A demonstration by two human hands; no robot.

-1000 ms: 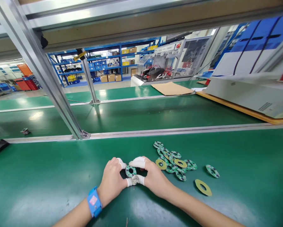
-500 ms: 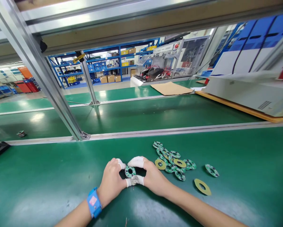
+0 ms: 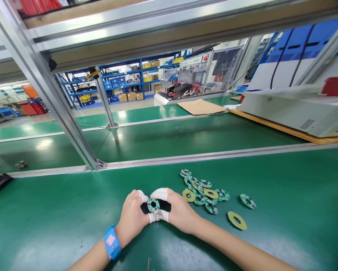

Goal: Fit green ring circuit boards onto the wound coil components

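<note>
A small ring-shaped green circuit board (image 3: 153, 205) is held upright between my two hands, its face with dark components toward me. My left hand (image 3: 133, 210), with white finger cots on thumb and index finger and a blue wrist strap (image 3: 111, 242), pinches its left side. Similar white cots cover the fingertips of my right hand (image 3: 178, 210), which grips from the other side. The thumbs meet below the board, and whatever lies between them is hard to make out. To the right lies a pile of ring-shaped circuit boards (image 3: 198, 199), some showing a yellowish back.
Apart from the pile lie a green board (image 3: 247, 201) and a yellowish ring (image 3: 237, 220). A metal rail (image 3: 186, 159) crosses behind, with an aluminium post (image 3: 58, 105) at left. A grey machine housing (image 3: 284, 111) stands back right. Cardboard (image 3: 201, 107) lies further back.
The view has shifted slightly, so the pile and background sit a little further left. Both hands keep the same grip on the circuit board.
</note>
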